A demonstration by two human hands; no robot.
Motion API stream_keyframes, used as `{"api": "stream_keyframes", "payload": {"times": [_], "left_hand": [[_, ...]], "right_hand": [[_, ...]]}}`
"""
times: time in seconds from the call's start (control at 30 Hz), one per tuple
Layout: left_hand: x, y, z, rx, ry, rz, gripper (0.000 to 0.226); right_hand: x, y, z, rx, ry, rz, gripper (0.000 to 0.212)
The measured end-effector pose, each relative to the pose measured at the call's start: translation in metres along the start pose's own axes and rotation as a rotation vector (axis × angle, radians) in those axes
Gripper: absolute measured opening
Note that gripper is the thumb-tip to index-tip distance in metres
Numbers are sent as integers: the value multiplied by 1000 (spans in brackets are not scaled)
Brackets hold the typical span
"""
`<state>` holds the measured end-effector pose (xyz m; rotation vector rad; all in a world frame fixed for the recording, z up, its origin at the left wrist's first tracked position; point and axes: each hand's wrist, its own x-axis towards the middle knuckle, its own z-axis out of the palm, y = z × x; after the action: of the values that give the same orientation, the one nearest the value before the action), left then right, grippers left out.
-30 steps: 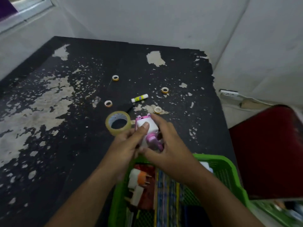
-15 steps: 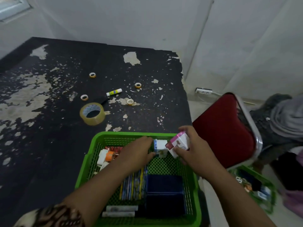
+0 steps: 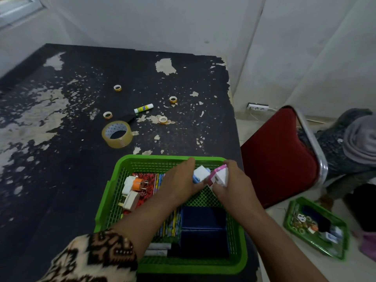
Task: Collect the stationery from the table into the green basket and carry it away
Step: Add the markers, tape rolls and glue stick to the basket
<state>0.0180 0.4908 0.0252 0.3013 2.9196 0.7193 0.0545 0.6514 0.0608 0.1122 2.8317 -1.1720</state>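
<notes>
Hands (image 3: 180, 185) drew together; peeling black table (image 3: 61, 180).

Both hands over green basket (image 3: 114, 192) at table's (image 3: 61, 180) near edge. Left hand (image 3: 179, 184) grips blue-white box (image 3: 200, 174); right hand (image 3: 232, 184) grips pink-white box (image 3: 218, 177), the two boxes touching. Large tape roll (image 3: 117, 134) beyond the basket.

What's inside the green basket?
Inside: plugs, a red notebook, striped pencils, dark blue boxes. The left hand, holding a white box, and right hand, holding a pink box, hide the rest.
</notes>
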Motion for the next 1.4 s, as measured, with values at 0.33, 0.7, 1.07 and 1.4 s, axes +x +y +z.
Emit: {"api": "stream_keyframes", "payload": {"times": [0.33, 0.7, 1.07, 1.4], "left_hand": [[-20, -4, 13, 14, -53, -107, 57], [-17, -9, 8, -70, -97, -107, 70], [-15, -20, -1, -170, -113, -86, 55], [-26, -21, 6, -105, -53, -79, 55]], "right_hand": [[20, -3, 31, -141, -14, 69, 36], [33, -6, 17, -274, -156, -58, 55], [48, -19, -10, -642, -499, -405, 40], [29, 10, 12, -430, -492, -287, 78]]}}
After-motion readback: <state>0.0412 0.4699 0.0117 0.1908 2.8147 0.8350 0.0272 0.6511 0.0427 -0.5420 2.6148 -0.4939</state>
